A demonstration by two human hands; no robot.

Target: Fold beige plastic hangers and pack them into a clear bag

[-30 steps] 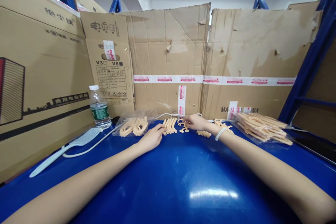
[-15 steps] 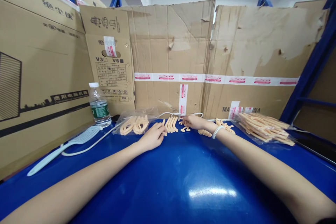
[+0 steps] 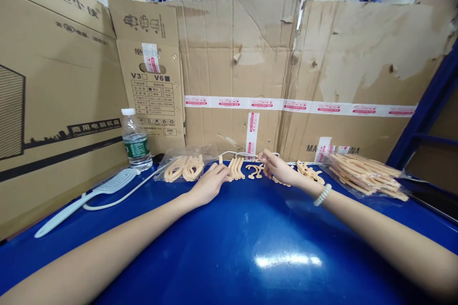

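My left hand (image 3: pixel 210 184) is low over the far part of the table, its fingers bent round a peach-coloured strip (image 3: pixel 221 158) whose end shows above the knuckles. Just right of its fingertips lies a row of bent peach-coloured strips (image 3: pixel 236 168). My right hand (image 3: pixel 276 167), a pale beaded bracelet on its wrist, is raised with thumb and forefinger close together; what is between them, if anything, is too small to make out. Small branched peach-coloured pieces (image 3: pixel 255 171) lie below and left of it. More short pieces (image 3: pixel 282 182) are partly hidden beneath that hand.
Bagged peach-coloured loops (image 3: pixel 184 168) lie left, with a water bottle (image 3: pixel 136 145) and pale hairbrush (image 3: pixel 107 188) beyond. Loose curved pieces (image 3: pixel 310 172) and a bag of long strips (image 3: pixel 365 174) are right. Cardboard (image 3: pixel 229 71) walls the back; a white cable (image 3: pixel 132 193) crosses the blue table.
My right hand has drawn back to the right and lifted slightly, uncovering more of the branched pieces. The strip end above my left hand shows farther up. The view has shifted slightly.
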